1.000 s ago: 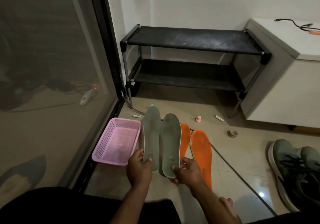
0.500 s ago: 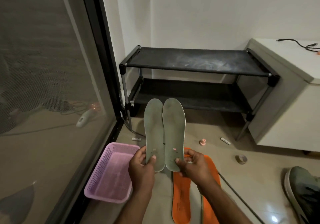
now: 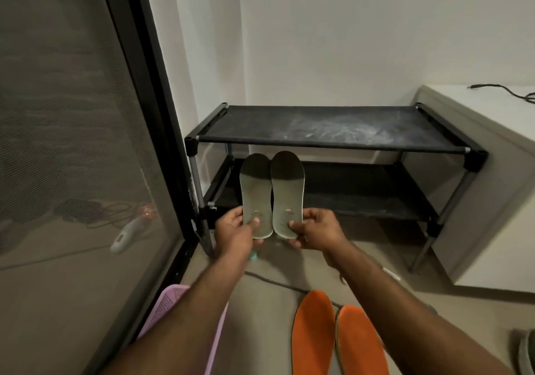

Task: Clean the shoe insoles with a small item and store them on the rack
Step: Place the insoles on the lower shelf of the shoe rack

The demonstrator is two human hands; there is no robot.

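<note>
Two grey-green insoles stand side by side, toes up, in front of the black two-shelf rack [image 3: 333, 144]. My left hand [image 3: 236, 231] pinches the heel of the left insole [image 3: 254, 189]. My right hand [image 3: 315, 228] pinches the heel of the right insole [image 3: 286, 189]. Their toes reach into the gap between the dusty top shelf and the lower shelf [image 3: 362, 198]. A small teal item [image 3: 254, 256] peeks out under my left hand. Two orange insoles [image 3: 314, 337] lie on the floor near me.
A pink plastic basket [image 3: 162, 308] sits at the lower left beside the dark-framed glass door [image 3: 150, 91]. A white cabinet [image 3: 498, 189] with a black cable on top stands right of the rack. A cable runs across the floor; a shoe edge [image 3: 525, 351] shows at the far right.
Both hands have carried the grey-green insoles forward from above the orange pair to the rack's front. The view has moved closer to the rack; the basket and orange insoles now lie nearer to me.
</note>
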